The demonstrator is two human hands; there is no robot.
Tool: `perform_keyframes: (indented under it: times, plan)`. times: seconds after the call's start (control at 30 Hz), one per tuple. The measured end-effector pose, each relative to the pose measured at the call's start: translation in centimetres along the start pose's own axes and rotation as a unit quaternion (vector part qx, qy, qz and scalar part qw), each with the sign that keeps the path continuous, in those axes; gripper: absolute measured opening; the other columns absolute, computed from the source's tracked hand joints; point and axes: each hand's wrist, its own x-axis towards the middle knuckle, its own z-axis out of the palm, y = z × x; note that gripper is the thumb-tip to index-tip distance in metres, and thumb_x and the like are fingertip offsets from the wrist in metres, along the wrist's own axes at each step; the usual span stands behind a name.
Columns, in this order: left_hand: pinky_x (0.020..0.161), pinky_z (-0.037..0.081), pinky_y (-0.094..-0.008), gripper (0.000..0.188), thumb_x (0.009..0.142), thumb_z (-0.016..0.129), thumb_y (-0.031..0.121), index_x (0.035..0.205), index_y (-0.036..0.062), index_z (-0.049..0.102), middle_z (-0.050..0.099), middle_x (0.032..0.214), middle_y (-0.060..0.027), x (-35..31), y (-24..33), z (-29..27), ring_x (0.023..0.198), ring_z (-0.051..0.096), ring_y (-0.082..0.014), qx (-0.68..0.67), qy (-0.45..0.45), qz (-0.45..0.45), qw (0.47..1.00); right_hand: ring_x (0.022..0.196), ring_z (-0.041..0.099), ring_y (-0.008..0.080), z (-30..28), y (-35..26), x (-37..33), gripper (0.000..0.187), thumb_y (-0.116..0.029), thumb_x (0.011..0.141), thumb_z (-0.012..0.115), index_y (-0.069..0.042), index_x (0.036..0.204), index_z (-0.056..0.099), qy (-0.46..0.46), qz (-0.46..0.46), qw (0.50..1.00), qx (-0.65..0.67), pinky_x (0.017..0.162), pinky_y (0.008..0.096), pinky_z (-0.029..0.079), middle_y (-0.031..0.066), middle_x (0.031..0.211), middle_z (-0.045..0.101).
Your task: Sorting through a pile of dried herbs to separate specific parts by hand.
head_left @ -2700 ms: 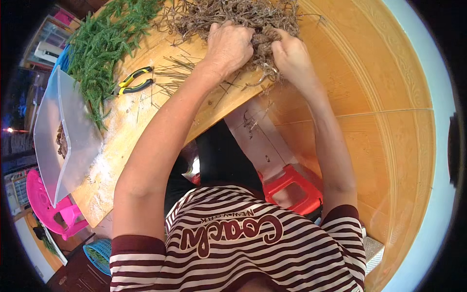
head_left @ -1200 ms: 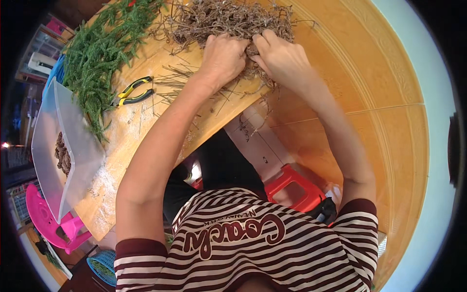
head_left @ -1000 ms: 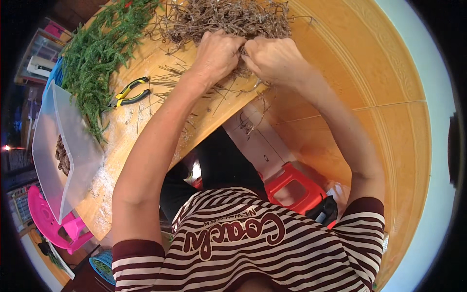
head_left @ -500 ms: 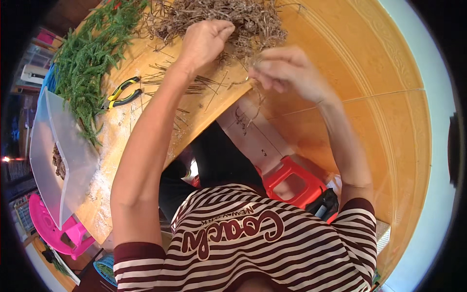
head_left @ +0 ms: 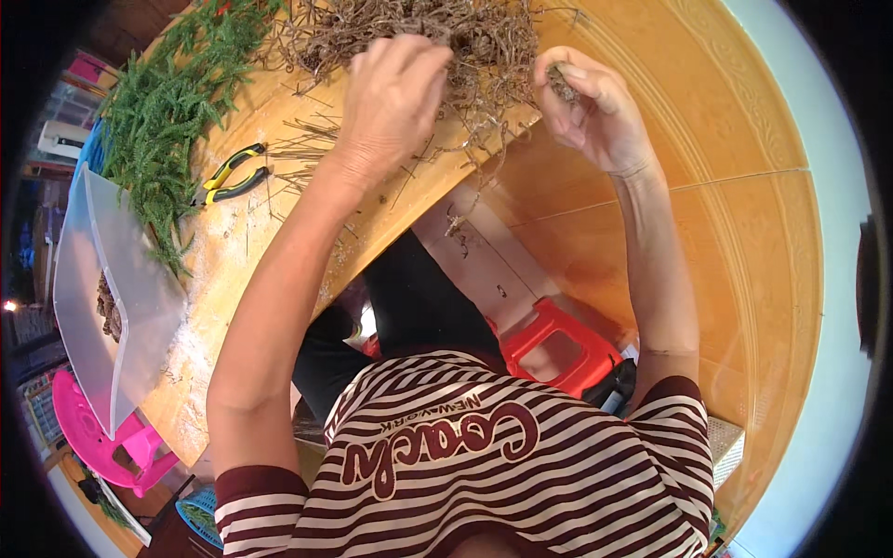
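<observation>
Nearest, a red stool (head_left: 558, 346) under the table edge, a pink stool (head_left: 93, 437) far left. On the wooden table (head_left: 233, 307), a clear plastic tray (head_left: 112, 288) with a few brown bits inside: little sorted so far, by the look of it. Farther left, yellow-handled pliers (head_left: 231, 174) beside green sprigs (head_left: 167, 102). Left hand (head_left: 395, 98) curled loosely, fingers down on the heap of dry brown twigs (head_left: 419, 33) at the far edge, most of it untouched. Right hand (head_left: 586, 107) lifted just right of the heap, fingertips pinched on a small brown tuft (head_left: 561, 82).
</observation>
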Motion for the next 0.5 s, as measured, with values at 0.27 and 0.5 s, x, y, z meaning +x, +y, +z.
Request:
perform_keyframes:
  times: [0.27, 0.5]
  plan:
    - [0.078, 0.050, -0.0438, 0.018, 0.079, 0.055, 0.004, 0.093, 0.0019, 0.066, 0.067, 0.092, -0.0160, 4.0, 2.9, 0.3, 0.088, 0.065, -0.0323, 0.092, -0.403, -0.188, 0.891, 0.055, 0.046, 0.0068, 1.4, 0.3, 3.6, 0.022, -0.017, 0.088, 0.045, -0.001, 0.094, 0.059, 0.051, 0.016, 0.981, -0.185, 0.048, 0.0199, 0.036, 0.0071, 0.069, 0.061]
    - [0.077, 0.050, -0.0454, 0.019, 0.079, 0.055, 0.007, 0.094, 0.0019, 0.066, 0.066, 0.093, -0.0208, 2.7, 1.0, 1.4, 0.088, 0.065, -0.0343, 0.070, -0.312, -0.217, 0.922, 0.070, 0.062, 0.0277, -0.2, 4.8, 4.6, 0.023, -0.018, 0.085, 0.048, -0.001, 0.085, 0.062, 0.050, 0.032, 0.780, -0.623, 0.065, 0.0399, 0.048, 0.0157, 0.080, 0.066]
